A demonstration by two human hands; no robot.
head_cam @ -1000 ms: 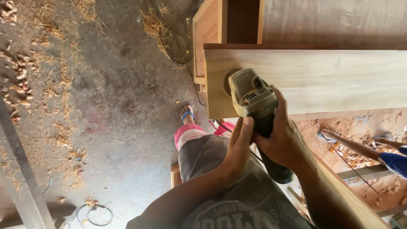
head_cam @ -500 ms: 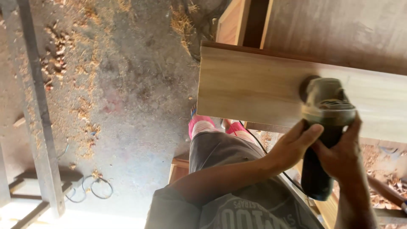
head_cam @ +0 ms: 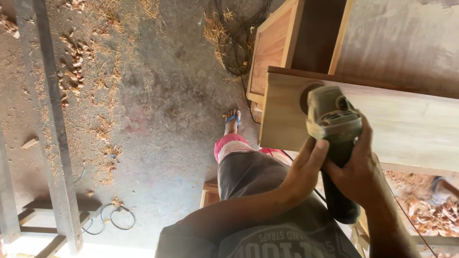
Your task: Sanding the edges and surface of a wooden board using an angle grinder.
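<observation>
Where the view drops to the ground, a grey concrete floor (head_cam: 158,110) spreads out, dusted with sawdust and scattered with pale wood shavings (head_cam: 71,52) toward 10 o'clock. Long grey timber rails (head_cam: 52,119) run along the 9 o'clock side, and a loop of thin wire (head_cam: 119,217) lies near their lower end at 7 o'clock. A tangle of dark cable (head_cam: 236,43) sits at 12 o'clock, just beside an open wooden cabinet frame (head_cam: 272,52). More curled shavings (head_cam: 432,212) pile on reddish ground at 4 o'clock. The person's foot in a blue-strapped sandal (head_cam: 233,122) stands on the floor near the centre, under pink shorts.

A broad pale wooden board (head_cam: 406,124) reaches from the centre out toward 3 o'clock, smooth and light, with a darker edge along its top. The angle grinder (head_cam: 332,119) rests with its head against the board's left end, its round disc touching the wood. Its head is dull olive-grey and dusty, with vents on the casing, and its dark body runs down toward 5 o'clock. The right hand (head_cam: 361,172) is wrapped tight around that dark body. The left hand (head_cam: 306,172) grips the tool just below the head, fingers curled against its side
</observation>
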